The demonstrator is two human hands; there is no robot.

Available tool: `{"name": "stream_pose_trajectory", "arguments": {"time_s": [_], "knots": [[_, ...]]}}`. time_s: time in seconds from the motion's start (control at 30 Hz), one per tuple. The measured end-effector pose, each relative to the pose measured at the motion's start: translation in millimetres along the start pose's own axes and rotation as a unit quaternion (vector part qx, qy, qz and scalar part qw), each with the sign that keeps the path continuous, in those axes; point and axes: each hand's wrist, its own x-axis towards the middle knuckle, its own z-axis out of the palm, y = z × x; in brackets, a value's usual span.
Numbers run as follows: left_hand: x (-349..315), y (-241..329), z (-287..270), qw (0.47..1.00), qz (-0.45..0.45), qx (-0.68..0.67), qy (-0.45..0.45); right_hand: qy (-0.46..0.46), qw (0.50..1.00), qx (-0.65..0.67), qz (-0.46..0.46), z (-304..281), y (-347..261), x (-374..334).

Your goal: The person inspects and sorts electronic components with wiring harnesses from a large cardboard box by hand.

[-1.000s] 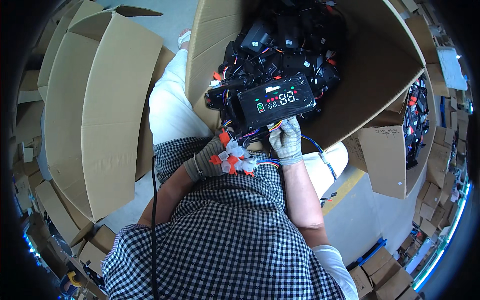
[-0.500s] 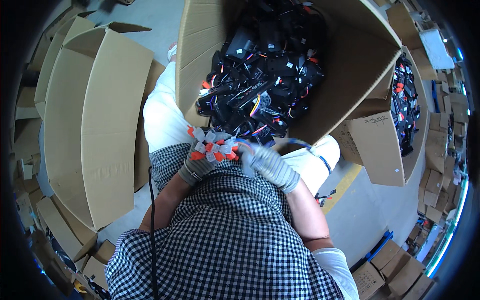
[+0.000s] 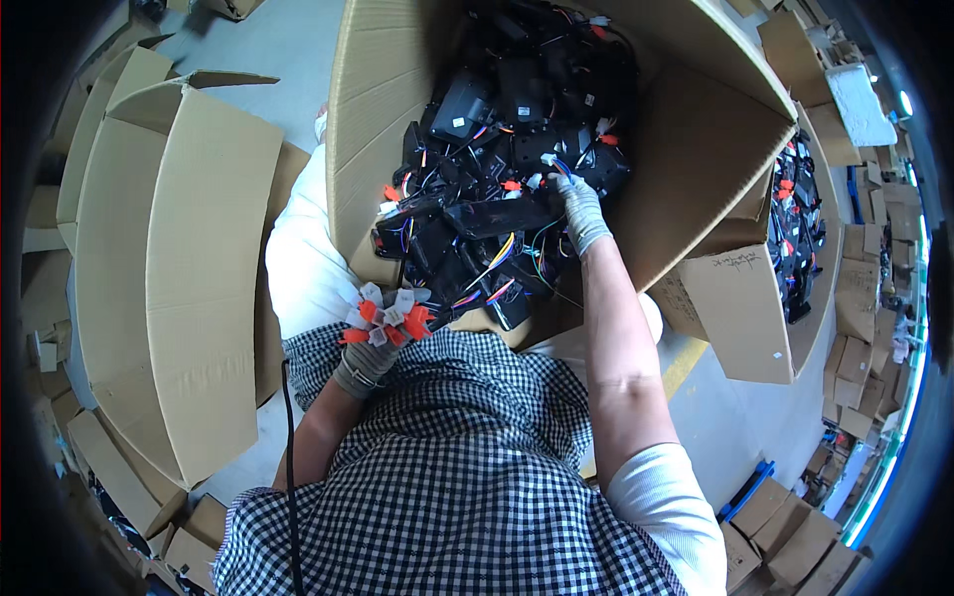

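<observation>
My left hand, in a grey glove, is closed around a bunch of connectors, their red and whitish plastic ends fanned out above the fingers. Inside the large cardboard box my right hand, also gloved, grips a cable with blue strands and a white plug at its tip. Beneath that hand lies a heap of black plastic units with coloured wires and red or white plugs. The fingertips of the left hand are partly hidden by the bunch.
On the right stands a second cardboard box holding similar black units. Tall open cartons line the left side. A black cord hangs at my left. Stacked cartons and a yellow floor line lie right.
My right hand has left the bunch and reached forward into the box, where it now grips a cable. The left hand keeps the connectors, slightly lower and further left.
</observation>
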Motion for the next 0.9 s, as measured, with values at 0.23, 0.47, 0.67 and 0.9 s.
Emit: {"name": "stream_pose_trajectory", "arguments": {"time_s": [0.23,0.47,0.67,0.9], "knots": [[4.6,27.5,5.7,0.775,0.063,0.628,0.047,0.021,0.962,-0.126,-0.243,6.3,-36.6,-141.8],[54.4,87.6,41.0,0.804,0.209,0.530,0.174,-0.126,0.860,-0.267,-0.415,66.2,-47.9,-252.0],[33.8,49.6,33.3,0.900,0.184,0.341,0.198,-0.230,0.851,-0.166,-0.441,65.2,-37.2,-257.5],[25.9,52.8,24.3,0.712,0.135,0.671,0.156,-0.228,0.934,0.274,-0.009,14.0,-98.4,-274.4]]}}
